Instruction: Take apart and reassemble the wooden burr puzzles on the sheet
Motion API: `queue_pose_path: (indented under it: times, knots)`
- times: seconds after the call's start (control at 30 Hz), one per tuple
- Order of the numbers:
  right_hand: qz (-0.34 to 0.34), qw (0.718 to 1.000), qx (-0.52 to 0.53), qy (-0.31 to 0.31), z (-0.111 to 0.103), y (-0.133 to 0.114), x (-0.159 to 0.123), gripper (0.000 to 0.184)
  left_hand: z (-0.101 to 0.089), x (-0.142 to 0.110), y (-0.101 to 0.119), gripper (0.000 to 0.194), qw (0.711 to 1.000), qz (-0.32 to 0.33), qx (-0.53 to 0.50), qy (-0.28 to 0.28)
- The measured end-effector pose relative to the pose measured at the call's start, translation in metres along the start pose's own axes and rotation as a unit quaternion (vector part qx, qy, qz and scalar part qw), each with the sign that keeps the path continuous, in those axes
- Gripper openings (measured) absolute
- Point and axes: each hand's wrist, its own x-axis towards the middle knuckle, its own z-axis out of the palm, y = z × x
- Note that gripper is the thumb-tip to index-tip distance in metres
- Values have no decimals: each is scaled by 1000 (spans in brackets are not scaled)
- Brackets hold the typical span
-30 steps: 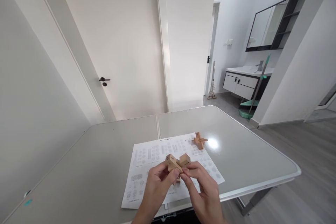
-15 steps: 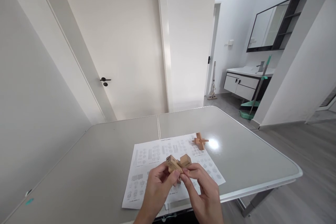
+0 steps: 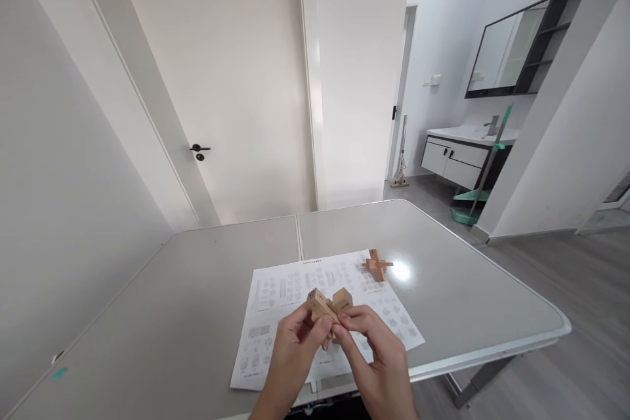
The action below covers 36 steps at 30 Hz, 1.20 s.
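Observation:
Between my two hands is a wooden interlocking puzzle (image 3: 321,302) of pale blocks, with dark marks on some faces. My left hand (image 3: 301,345) grips it from the left, thumb on the near side. My right hand (image 3: 377,344) pinches it from the right with thumb and forefinger. Fingers cover the puzzle's lower part. Below it lies a white instruction sheet (image 3: 275,322) with several small printed diagrams. A second wooden puzzle (image 3: 377,265), redder and cross-shaped, rests on the sheet's far right corner.
The grey table (image 3: 162,315) has a light rim and a seam across it. A white door (image 3: 246,79) stands beyond. To the far right are a washbasin cabinet (image 3: 457,157), a mop (image 3: 402,157) and a green dustpan (image 3: 465,216).
The held puzzle and both hands have shifted slightly left, and the puzzle seems turned a little. The view has moved slightly. The second puzzle stays on the sheet.

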Motion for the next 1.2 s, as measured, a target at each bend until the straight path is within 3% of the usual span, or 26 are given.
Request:
queue_pose_path:
  times: [0.07, 0.17, 0.33, 0.5, 0.73, 0.97, 1.2]
  knots:
    - [16, 999, 26, -33, -1, 3, 4, 10, -7, 0, -7, 36, 1000, -1, -4, 17]
    - [46, 996, 24, -78, -9, 16, 8, 21, -22, 1, -16, 38, 999, -10, -8, 43]
    - [91, 980, -132, -121, -20, 64, 4, 23, -47, 4, -32, 45, 995, -82, -47, 20]
    - [99, 959, -185, -189, -12, 101, -8, 55, -54, 7, -50, 49, 995, -87, -30, 23]
    - [171, 946, -173, -214, -5, 95, -5, 41, -45, 8, -44, 53, 995, -102, -3, -17]
    - [255, 939, -116, -199, -8, 91, -6, 52, -44, 9, -44, 62, 993, -121, 7, -10]
    - [185, 968, -52, -161, -10, 102, -4, 14, -43, 14, -40, 67, 992, -109, 45, -43]
